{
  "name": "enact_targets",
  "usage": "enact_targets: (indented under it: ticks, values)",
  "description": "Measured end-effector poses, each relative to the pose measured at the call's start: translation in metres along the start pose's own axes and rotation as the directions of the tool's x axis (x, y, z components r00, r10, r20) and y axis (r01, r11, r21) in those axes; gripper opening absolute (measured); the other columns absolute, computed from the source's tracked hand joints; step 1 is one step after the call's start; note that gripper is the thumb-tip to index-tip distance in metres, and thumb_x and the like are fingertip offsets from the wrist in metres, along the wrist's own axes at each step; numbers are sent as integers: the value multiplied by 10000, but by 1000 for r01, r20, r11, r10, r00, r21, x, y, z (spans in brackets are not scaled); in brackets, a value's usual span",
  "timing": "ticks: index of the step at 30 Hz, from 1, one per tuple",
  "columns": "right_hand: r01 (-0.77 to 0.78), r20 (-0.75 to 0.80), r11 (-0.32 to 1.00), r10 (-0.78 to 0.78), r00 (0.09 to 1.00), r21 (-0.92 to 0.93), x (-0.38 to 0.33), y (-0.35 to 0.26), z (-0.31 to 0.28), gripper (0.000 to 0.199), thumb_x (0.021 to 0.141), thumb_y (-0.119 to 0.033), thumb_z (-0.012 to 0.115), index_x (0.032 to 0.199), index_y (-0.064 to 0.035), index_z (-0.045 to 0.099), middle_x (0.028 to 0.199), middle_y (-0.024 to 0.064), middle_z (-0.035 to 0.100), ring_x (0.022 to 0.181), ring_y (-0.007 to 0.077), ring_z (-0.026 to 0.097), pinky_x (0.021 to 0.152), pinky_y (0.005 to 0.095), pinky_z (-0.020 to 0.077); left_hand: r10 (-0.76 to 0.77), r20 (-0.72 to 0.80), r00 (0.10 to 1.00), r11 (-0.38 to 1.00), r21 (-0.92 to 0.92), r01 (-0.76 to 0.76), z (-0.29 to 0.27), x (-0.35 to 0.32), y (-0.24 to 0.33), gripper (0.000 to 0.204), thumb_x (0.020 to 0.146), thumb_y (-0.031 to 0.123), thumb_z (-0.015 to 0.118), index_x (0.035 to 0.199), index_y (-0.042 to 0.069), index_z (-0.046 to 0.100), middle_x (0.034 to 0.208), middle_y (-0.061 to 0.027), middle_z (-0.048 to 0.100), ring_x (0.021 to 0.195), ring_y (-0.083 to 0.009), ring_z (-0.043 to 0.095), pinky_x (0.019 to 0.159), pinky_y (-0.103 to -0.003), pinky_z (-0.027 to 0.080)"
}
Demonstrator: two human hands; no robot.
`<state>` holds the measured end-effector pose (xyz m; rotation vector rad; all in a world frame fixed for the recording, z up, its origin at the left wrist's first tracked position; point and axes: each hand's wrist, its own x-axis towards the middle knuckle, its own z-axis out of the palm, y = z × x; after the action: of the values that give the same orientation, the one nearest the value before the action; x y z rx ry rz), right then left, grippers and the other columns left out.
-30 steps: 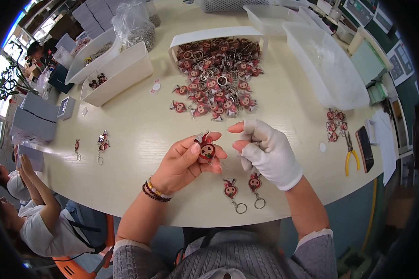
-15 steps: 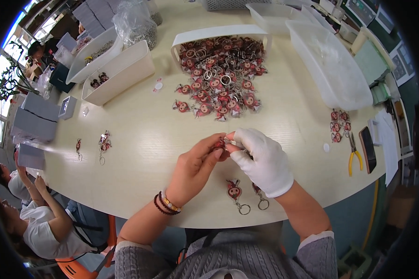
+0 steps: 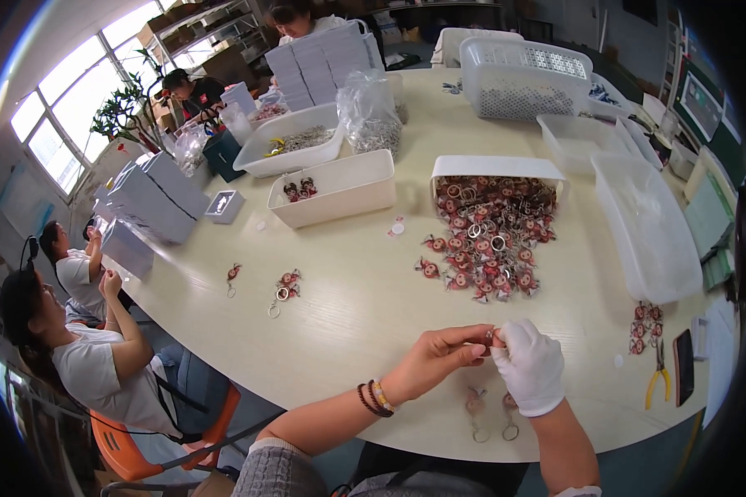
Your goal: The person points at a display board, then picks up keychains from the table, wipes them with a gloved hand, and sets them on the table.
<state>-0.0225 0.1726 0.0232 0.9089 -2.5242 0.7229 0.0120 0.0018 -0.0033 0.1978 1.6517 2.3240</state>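
My left hand (image 3: 439,358), bare and with beaded bracelets at the wrist, pinches a small red keychain charm (image 3: 490,335). The white-gloved right hand (image 3: 532,369) closes on the same charm from the other side, fingertips meeting the left ones. Most of the charm is hidden by the fingers. Just below the hands, two red doll keychains lie on the table, a blurred one (image 3: 475,402) on the left and one by the glove (image 3: 511,418). Beyond the hands, a heap of red doll keychains (image 3: 497,248) spills from a tipped white bin (image 3: 499,166).
Yellow-handled pliers (image 3: 660,381) and a phone (image 3: 684,369) lie at the right, by a few keychains (image 3: 645,327). An empty clear tub (image 3: 651,236) stands behind. Left are more keychains (image 3: 287,286) and a cream bin (image 3: 331,195). Two people sit along the left edge.
The view has swung up and to the left, so the table sits further right and more of the room shows. Both hands stay together on the charm; the gloved fingers look more curled.
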Motion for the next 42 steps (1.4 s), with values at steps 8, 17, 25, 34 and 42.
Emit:
enact_targets:
  ticks: [8,17,25,34,42]
  values:
    - [51,-26,996,-53,998,-77,-1,1,9,150,695,-143,632,758,-106,501,692,54,484,521,233,544,446,349,432,-16,12,1000,998,-62,17,5,1,-3,441,906,96,500,1323,36,367,1174,-76,529,1000,-116,537,887,-266,466]
    - [90,54,994,-94,994,65,1,-5,6,152,705,-145,625,809,-108,521,699,58,491,518,230,543,448,339,432,-4,-67,998,960,-279,-15,-8,0,3,420,916,124,491,1299,-5,376,1162,-79,528,1029,-143,527,936,-302,421]
    - [111,55,994,-111,992,9,-6,4,-1,209,795,-133,522,995,-72,539,837,69,543,635,213,588,514,319,475,-7,-117,993,989,143,24,7,1,2,374,868,66,556,1222,-27,478,1091,-87,582,1001,-137,548,880,-270,454]
    - [143,-130,989,-137,982,37,-8,8,13,139,747,-133,567,854,-73,502,775,60,474,580,190,575,474,300,464,-2,-112,994,1000,19,4,11,1,2,373,846,123,581,1153,-77,507,993,-110,611,881,-174,605,808,-295,498]
    - [135,-39,989,-137,990,-52,-8,8,19,113,781,-153,535,809,-64,471,753,86,449,520,211,558,445,325,449,-130,-89,987,979,-170,114,14,-2,5,310,847,86,560,1113,-65,512,973,-114,618,841,-208,626,754,-364,547]
